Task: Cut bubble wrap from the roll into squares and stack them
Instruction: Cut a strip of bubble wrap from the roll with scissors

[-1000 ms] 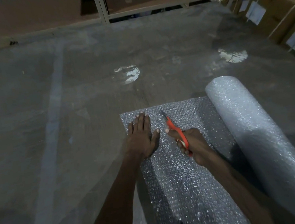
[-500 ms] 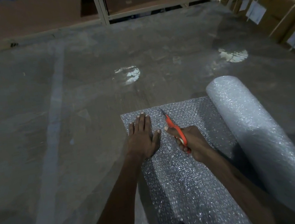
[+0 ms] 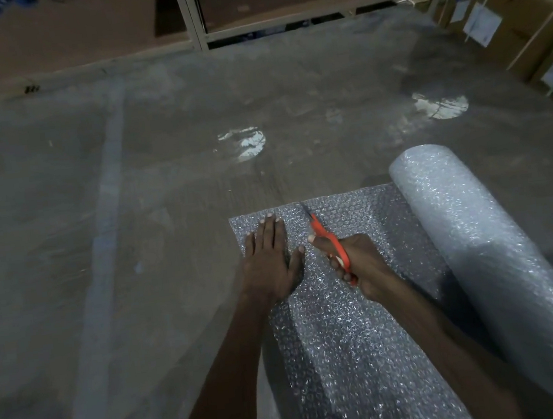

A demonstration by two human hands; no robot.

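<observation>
Dim scene, floor (image 3: 161, 174) glare, wide-angle edge distortion.

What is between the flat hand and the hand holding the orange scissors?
Only bubble wrap: in the head view a bare strip of the unrolled sheet lies between the left hand pressing it flat and the right hand gripping the scissors.

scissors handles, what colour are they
Orange, on the scissors gripped by the right hand; head view shows it.
</observation>
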